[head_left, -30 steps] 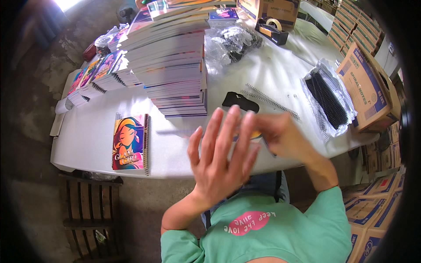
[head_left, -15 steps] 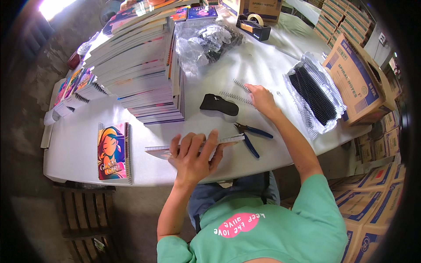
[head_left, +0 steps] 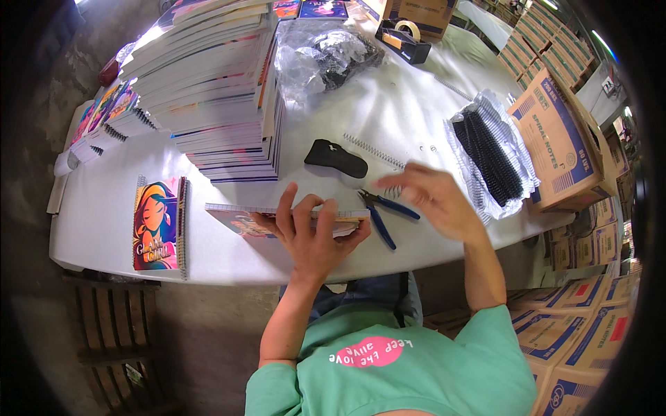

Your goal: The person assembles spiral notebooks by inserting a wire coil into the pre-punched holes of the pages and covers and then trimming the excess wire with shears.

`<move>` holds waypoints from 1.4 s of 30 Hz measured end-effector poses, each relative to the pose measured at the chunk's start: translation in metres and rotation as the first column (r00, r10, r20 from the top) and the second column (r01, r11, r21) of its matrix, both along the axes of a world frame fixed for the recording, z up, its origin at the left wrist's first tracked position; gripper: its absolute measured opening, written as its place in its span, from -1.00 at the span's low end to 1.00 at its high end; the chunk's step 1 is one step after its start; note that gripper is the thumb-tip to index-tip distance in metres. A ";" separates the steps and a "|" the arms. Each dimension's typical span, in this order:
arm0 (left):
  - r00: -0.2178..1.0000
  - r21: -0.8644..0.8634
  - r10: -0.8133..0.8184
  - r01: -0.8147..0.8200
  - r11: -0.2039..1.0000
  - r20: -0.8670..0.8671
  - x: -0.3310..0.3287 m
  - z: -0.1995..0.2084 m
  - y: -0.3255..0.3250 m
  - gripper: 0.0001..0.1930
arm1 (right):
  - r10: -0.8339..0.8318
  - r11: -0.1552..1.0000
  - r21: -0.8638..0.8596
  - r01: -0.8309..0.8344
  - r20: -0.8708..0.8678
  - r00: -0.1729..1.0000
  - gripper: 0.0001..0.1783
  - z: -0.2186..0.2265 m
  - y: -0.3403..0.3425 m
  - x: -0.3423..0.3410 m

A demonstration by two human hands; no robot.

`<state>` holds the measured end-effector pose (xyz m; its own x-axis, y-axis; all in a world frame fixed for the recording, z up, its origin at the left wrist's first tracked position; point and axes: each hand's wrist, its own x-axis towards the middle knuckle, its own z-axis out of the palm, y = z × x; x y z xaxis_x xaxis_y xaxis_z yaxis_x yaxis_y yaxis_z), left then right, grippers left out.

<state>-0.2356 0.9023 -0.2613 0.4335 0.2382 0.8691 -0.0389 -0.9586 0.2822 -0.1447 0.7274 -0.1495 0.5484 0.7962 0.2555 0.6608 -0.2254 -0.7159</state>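
Observation:
My left hand (head_left: 305,229) is closed round a notebook (head_left: 239,220), which stands on its long edge near the table's front with its page edges upward. My right hand (head_left: 433,197), slightly blurred, pinches a short metal spiral coil (head_left: 393,191) above the table, to the right of the notebook. Below that hand lie blue-handled cutting pliers (head_left: 388,206) with their handles spread. A second silver spiral coil (head_left: 371,148) rests farther off, beside a black pouch-like object (head_left: 336,159). To the left lies a spiral notebook (head_left: 158,225) with a colourful cover.
A tall stack of page blocks (head_left: 222,90) stands at the back left, beside crumpled clear plastic (head_left: 322,59). A tape dispenser (head_left: 404,43) sits at the back. Black spiral coils (head_left: 487,156) lie in wrapping at the right, next to an open cardboard box (head_left: 558,149).
My right hand has come back toward me with the coil, from beyond the pouch to above the pliers. My left hand still holds the notebook. The whole view has shifted slightly.

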 end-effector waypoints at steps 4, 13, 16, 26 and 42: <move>1.000 0.023 -0.013 0.013 1.000 0.018 0.002 -0.003 -0.003 -0.57 | -0.101 0.991 0.071 0.111 -0.131 0.986 -0.82 -0.021 0.010 -0.017; 0.999 0.010 -0.040 0.040 0.999 -0.017 0.001 0.008 -0.001 -0.58 | 0.019 0.995 0.104 -0.006 -0.127 0.992 -0.82 -0.020 0.017 -0.010; 0.995 -0.002 -0.056 0.056 0.998 -0.078 -0.004 0.015 0.000 -0.60 | 0.035 0.999 0.044 -0.021 -0.350 0.936 -0.82 -0.017 0.018 -0.005; 0.981 -0.177 -0.192 0.183 0.967 -0.034 -0.005 0.024 0.002 -0.68 | 0.097 0.994 0.066 -0.083 -0.248 0.964 -0.81 -0.015 0.020 0.003; 0.955 -0.257 -0.279 0.247 0.934 -0.097 -0.011 0.036 0.006 -0.73 | 0.204 0.968 -0.121 -0.219 -0.127 0.971 -0.82 -0.001 0.019 0.009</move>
<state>-0.2466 0.9086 -0.2253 0.6141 0.2940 0.7324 -0.2278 -0.8225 0.5212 -0.1358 0.7464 -0.1508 0.3831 0.9197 0.0859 0.6205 -0.1874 -0.7615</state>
